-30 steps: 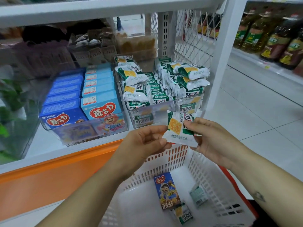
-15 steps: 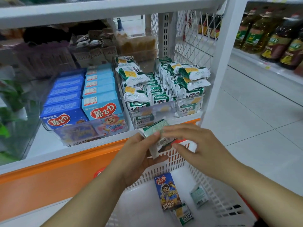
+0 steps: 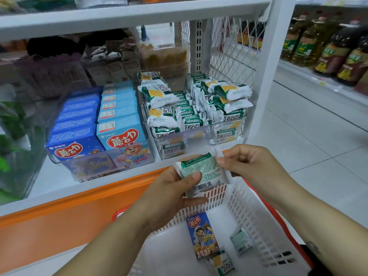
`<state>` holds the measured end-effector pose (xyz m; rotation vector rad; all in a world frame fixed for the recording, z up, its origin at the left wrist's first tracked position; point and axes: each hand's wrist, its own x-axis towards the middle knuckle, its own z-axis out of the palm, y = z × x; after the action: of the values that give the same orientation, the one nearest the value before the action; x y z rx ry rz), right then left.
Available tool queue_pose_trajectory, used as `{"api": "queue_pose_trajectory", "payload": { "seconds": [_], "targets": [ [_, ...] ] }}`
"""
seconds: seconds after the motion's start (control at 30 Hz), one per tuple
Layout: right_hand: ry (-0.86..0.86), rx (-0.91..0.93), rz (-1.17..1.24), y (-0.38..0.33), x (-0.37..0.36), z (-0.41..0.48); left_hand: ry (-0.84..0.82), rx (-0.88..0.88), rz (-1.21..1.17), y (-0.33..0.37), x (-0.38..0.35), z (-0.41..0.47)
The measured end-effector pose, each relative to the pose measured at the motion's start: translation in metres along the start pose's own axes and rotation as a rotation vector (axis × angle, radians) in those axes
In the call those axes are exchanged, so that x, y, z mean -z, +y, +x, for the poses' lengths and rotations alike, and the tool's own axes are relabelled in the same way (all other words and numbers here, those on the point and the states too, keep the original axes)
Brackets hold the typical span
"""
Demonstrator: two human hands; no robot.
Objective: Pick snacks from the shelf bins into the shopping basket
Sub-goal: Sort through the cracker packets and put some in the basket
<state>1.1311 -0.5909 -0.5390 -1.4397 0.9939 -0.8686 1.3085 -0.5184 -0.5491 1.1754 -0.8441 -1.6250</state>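
Shelf [image 3: 119, 10] bins fill the upper frame: blue boxes [image 3: 121, 124] at left, green packets [image 3: 225, 96] at centre. Both hands, left [image 3: 169, 194] and right [image 3: 253, 166], grip one packet [image 3: 201, 170] at centre frame, barcode side up, above the basket [image 3: 254, 226] at lower right.

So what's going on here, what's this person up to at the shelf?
A person is shopping for snacks. Both hands, left and right, hold one green-and-white cracker packet barcode side up, just above the white shopping basket. The basket already contains a blue snack box and two more cracker packets. The shelf bins behind are well stocked.
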Motion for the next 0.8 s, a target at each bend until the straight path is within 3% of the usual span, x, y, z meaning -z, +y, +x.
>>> {"api": "queue_pose_trajectory", "payload": {
  "seconds": [0.33,0.6,0.7,0.8],
  "targets": [
    [-0.015,-0.178,0.150,0.002,0.010,0.006,0.010,-0.100,0.009,0.007,0.005,-0.002],
    [-0.028,-0.228,0.234,0.004,0.005,0.005,0.045,-0.041,-0.049,0.011,0.005,-0.003],
    [-0.023,-0.141,0.153,-0.001,0.005,0.003,0.062,0.037,-0.041,0.009,0.007,-0.001],
    [-0.010,0.148,-0.206,-0.010,0.005,-0.002,0.025,0.223,-0.035,0.008,0.009,0.000]
  ]
}}
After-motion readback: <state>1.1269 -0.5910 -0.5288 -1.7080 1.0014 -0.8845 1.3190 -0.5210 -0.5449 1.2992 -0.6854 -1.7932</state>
